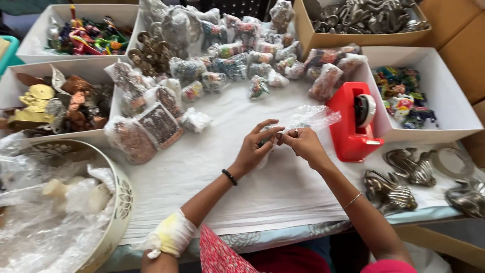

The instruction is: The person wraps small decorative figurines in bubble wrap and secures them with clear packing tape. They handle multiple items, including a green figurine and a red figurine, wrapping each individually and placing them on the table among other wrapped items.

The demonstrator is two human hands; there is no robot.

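Clear bubble wrap (308, 117) is being pinched around a small, mostly hidden piece by the left hand (254, 147) and right hand (303, 144), over the white cloth (242, 182) covering the table. Just beside them, a red tape dispenser (350, 124) is sitting; wrapped figurines (151, 126) are lying behind.
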